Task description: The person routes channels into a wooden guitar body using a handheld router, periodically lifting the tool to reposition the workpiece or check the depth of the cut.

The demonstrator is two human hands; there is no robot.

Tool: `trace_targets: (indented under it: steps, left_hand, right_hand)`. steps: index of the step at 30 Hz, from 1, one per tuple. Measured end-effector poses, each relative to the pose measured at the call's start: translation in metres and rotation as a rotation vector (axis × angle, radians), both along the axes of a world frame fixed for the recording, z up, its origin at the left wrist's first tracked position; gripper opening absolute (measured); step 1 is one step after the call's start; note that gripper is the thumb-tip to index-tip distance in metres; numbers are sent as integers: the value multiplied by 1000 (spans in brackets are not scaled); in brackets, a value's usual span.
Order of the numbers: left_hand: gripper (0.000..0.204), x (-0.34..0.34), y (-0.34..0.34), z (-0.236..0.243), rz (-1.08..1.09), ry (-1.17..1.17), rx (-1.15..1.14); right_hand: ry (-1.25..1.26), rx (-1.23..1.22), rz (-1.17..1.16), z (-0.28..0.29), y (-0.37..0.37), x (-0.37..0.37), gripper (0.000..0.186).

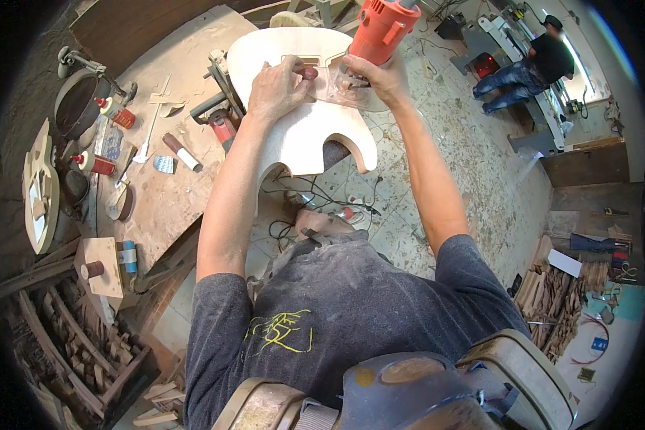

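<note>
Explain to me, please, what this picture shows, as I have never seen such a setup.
There is no machine arm here: you see a person's own two bare hands. The picture comes from a wide camera on the person's head, looking down, so straight edges bend.

The right hand grips the lower part of an orange power tool over a pale wooden guitar body. The left hand grips a dark red knob beside it.

On the table to the left are two red-and-white bottles, among other things. Another person is at the upper right.
</note>
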State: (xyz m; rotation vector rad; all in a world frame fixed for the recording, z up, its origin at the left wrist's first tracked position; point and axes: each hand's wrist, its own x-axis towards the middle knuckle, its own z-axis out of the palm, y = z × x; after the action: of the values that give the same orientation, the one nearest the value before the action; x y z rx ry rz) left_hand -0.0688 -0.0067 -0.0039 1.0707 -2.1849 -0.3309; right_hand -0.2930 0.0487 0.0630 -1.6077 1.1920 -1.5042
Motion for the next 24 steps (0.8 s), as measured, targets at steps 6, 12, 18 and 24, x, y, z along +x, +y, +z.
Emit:
trace_targets:
  steps: [6, 12, 18, 24]
  left_hand:
    - [40, -4, 1, 3, 39, -36, 26]
    - [40, -7, 3, 5, 97, -74, 61]
    - [41, -6, 6, 10, 78, -84, 79]
    - [42, -4, 14, 14, 41, -79, -33]
  right_hand:
    - [24, -11, -6, -7, -6, -7, 28]
    - [-4, -14, 2, -5, -7, -6, 28]
    - [-1, -16, 13, -6, -11, -9, 27]
    - [-39, -17, 24, -4, -11, -8, 26]
